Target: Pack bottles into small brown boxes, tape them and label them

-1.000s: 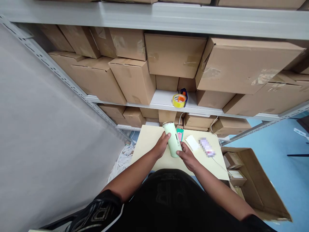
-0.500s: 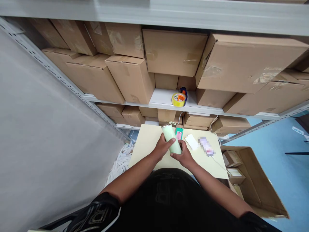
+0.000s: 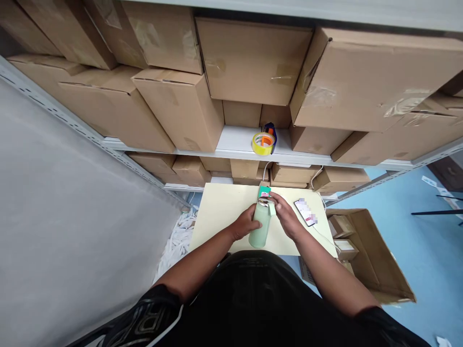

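Observation:
A pale green bottle (image 3: 259, 231) with a metal-toned top and a light green carrying strap stands nearly upright above the cream table (image 3: 220, 205). Wrapped round its left side is my left hand (image 3: 246, 224), thumb across the front. My right hand (image 3: 285, 213) is at the bottle's top right, beside the strap, with fingers stretched out rather than wrapped round it. Whether its fingertips touch the lid I cannot tell. Behind the bottle lies a green and pink packet (image 3: 264, 191), partly hidden. To the right a phone (image 3: 306, 212) with a cable rests on the table.
Shelves packed with cardboard boxes (image 3: 253, 60) rise behind the table. A yellow tape roll (image 3: 263, 143) in a dispenser sits on the middle shelf. At the right stands a large open carton (image 3: 379, 260) holding small boxes. White scraps (image 3: 177, 241) lie by the left wall.
The bottle has turned from a tilt to nearly upright, its top now facing me. My right hand has moved from the bottle's base to its top. My view has shifted slightly.

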The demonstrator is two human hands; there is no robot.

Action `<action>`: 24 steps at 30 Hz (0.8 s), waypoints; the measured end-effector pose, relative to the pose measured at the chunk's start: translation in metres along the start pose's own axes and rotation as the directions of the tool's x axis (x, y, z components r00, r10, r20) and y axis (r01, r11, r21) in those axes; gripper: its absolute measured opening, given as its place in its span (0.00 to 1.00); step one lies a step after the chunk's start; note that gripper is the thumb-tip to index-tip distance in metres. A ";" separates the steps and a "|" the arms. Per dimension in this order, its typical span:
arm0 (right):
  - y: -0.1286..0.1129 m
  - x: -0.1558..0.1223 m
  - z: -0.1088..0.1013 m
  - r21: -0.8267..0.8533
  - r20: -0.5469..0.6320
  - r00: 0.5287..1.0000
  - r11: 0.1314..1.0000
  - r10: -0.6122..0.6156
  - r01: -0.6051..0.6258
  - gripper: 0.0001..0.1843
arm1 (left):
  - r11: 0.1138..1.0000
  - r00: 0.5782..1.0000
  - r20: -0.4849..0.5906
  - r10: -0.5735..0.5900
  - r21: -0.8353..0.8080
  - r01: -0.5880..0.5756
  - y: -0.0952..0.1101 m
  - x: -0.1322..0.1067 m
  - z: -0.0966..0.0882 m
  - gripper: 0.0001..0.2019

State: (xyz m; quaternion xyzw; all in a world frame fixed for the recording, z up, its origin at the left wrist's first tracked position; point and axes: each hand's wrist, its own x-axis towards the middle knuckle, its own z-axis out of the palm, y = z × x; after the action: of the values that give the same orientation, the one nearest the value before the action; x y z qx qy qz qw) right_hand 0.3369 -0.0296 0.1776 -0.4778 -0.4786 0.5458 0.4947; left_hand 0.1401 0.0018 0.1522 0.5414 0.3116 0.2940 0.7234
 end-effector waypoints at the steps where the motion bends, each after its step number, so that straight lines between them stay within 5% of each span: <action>1: 0.001 0.000 -0.001 0.011 0.042 0.999 1.000 0.010 -0.010 0.40 | 0.999 0.998 0.059 -0.011 -0.035 0.013 -0.002 0.003 0.001 0.34; 4: 0.009 -0.004 -0.004 -0.024 0.010 1.000 1.000 0.005 -0.005 0.45 | 0.993 0.983 0.179 -0.031 -0.106 0.051 -0.006 0.013 0.003 0.33; 8: 0.025 -0.011 -0.015 -0.118 -0.198 0.980 0.993 -0.006 -0.018 0.41 | 0.988 0.979 0.185 -0.090 -0.108 0.112 -0.018 0.038 0.000 0.26; 11: 0.042 -0.018 -0.031 -0.191 -0.346 0.938 0.980 -0.007 -0.063 0.40 | 0.955 0.966 -0.074 -0.246 0.151 0.255 -0.032 0.072 -0.013 0.17; 14: 0.056 -0.029 -0.049 -0.221 -0.453 0.891 0.968 0.004 -0.116 0.39 | 0.767 0.889 -0.374 -0.266 0.476 0.430 -0.047 0.116 -0.035 0.16; 18: 0.066 -0.051 -0.067 -0.224 -0.526 0.850 0.961 0.023 -0.164 0.38 | 0.626 0.854 -0.441 -0.275 0.592 0.507 -0.064 0.174 -0.062 0.19; 24: 0.070 -0.082 -0.081 -0.221 -0.578 0.811 0.941 0.087 -0.258 0.38 | 0.465 0.789 -0.522 -0.325 0.638 0.614 -0.090 0.240 -0.079 0.27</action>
State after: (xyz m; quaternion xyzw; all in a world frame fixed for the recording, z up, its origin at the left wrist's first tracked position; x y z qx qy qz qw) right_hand 0.4162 -0.1113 0.1049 -0.7255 -0.3410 0.3485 0.4858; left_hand 0.2389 0.2111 0.0159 0.6335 0.6609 -0.0013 0.4024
